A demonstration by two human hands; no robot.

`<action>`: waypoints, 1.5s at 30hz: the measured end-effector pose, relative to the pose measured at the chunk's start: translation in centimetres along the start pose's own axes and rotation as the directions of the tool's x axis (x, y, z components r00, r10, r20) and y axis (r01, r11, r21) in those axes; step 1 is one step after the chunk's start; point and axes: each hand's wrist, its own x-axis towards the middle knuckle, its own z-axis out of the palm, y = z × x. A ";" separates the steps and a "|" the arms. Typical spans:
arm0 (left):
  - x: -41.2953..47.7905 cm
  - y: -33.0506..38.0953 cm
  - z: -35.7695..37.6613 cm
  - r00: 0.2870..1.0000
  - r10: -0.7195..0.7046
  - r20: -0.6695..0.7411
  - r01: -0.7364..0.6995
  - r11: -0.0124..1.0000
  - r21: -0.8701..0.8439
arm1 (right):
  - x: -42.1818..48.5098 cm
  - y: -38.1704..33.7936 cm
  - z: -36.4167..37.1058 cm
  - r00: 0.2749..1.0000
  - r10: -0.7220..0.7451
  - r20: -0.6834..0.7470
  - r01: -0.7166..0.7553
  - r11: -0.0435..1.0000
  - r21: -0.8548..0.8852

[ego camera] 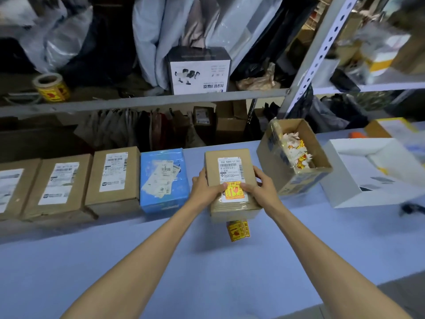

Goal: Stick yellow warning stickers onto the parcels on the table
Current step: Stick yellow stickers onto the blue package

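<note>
A brown cardboard parcel lies on the blue table in the middle. A yellow warning sticker sits on its white label. My left hand holds the parcel's left side, thumb pressing the sticker's left edge. My right hand holds the right side, thumb on the sticker's right edge. More yellow stickers lie on the table under the parcel's near edge. Left of it stand a blue parcel and brown parcels in a row.
An open carton with peeled sticker backings stands tilted at the right. A white box lies further right. On the shelf behind are a sticker roll and a black-and-white product box. A metal shelf post rises at the right.
</note>
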 end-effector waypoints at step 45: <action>5.0 -5.3 -12.0 0.924 -0.088 -0.372 0.297 0.779 0.553 | 7.6 -0.4 17.6 0.917 0.213 0.338 -0.017 0.865 -0.501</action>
